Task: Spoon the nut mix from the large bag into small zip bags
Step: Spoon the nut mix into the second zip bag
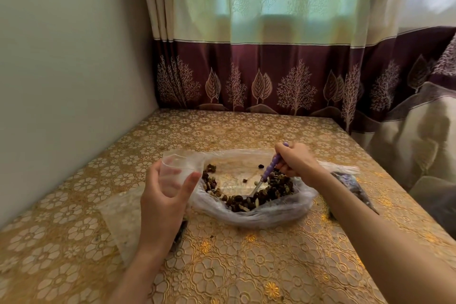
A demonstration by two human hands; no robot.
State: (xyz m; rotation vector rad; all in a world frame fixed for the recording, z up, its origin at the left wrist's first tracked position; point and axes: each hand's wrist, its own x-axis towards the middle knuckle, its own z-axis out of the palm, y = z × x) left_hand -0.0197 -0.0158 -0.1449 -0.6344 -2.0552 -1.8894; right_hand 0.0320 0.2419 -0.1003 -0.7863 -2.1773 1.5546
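Both forearms reach in from the near edge of the bench (246, 266), the left from about 7 o'clock and the right from about 4 o'clock. The left hand (165, 195) is raised just above the bench, palm turned toward the camera, its thumb and fingers curled round a small zip bag (174, 170), which it holds upright with the mouth facing up. That clear bag sits at the 9 o'clock edge of the large bag (254, 210), touching or just beside its rim; which of the two cannot be told.

The right hand (297, 159) hovers over the 2 o'clock side of the large bag, fingers wrapped round the purple beaded handle of a spoon (267, 170). The spoon slants down toward 7 o'clock, its metal end buried in the nut mix (249, 198). The mix lies heaped along the near and right inside of the large bag, which rests open and flat at the middle of the bench.

Under the left wrist lies a flat clear plastic sheet (118, 215). A dark filled bag (352, 185) lies at 3 o'clock, partly hidden by the right forearm.
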